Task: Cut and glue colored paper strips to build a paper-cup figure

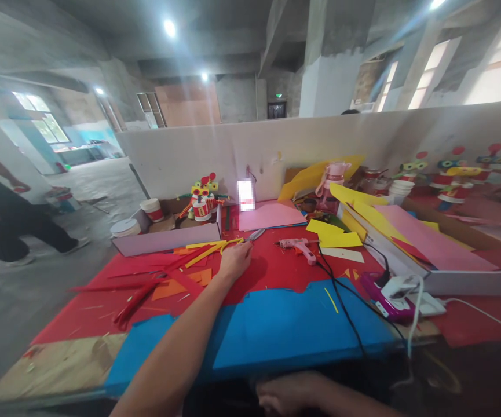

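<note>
My left hand (236, 259) reaches across the table to a pair of scissors (256, 235), its fingers closed at the pivot and yellow handles. The blades point right, away from the hand. To the right of that hand lies a pink glue gun (299, 249) on the red table cover. Low at the front edge, my right hand (285, 391) hangs near my lap, blurred and partly in shadow; its fingers look bent, but whether they hold anything is unclear. Below my left hand a blue sheet (285, 324) covers the table's front.
Red strips (139, 295) and orange paper (180, 285) lie left. A paper-cup robot figure (202, 205) stands in a box (167, 240) behind. Pink sheets (271, 215), yellow paper (341, 238), and a purple power strip (384, 298) with trailing cables are to the right. A person (11, 214) stands far left.
</note>
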A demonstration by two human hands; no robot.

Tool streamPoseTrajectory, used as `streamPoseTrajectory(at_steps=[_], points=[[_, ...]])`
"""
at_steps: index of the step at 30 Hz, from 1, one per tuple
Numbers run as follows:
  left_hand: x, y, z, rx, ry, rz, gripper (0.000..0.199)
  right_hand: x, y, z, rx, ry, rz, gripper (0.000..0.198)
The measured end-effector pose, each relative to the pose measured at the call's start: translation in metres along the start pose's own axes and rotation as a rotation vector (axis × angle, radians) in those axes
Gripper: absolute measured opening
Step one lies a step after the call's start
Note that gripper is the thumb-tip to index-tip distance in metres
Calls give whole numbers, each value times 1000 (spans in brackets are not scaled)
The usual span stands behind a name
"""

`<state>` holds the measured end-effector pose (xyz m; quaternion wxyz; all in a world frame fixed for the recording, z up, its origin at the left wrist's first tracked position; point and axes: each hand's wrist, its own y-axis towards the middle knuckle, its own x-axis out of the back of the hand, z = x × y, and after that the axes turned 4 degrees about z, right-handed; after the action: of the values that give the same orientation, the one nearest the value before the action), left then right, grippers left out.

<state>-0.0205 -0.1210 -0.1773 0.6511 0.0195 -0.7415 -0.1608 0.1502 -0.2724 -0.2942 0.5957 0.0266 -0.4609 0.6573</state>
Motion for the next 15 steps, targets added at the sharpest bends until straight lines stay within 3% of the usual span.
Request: streamPoseTrajectory(at_steps=[3,5,7,9,11,13,15], points=[[-1,-1,-2,-21,-20,16,29,-11,-13,4,-137,-95,-109,24],[-3,-1,-2,-29,-35,29,28,-8,-29,18,-51,-150,-63,27],[-4,-2,-3,-25,-43,50,27,14,-53,34,-2,-172,39,31],[-4,-2,-3,-20,-42,69,27,57,-82,45,268,-123,15,33],[-4,-3,-3,-27,-36,83,26,116,-109,42,367,-94,-211,32],[-4,-3,-3,-40,-30,89,25,180,-124,22,273,-144,-445,28],[-3,-2,-3,-61,-37,95,25,239,-125,-13,34,-211,-683,27]])
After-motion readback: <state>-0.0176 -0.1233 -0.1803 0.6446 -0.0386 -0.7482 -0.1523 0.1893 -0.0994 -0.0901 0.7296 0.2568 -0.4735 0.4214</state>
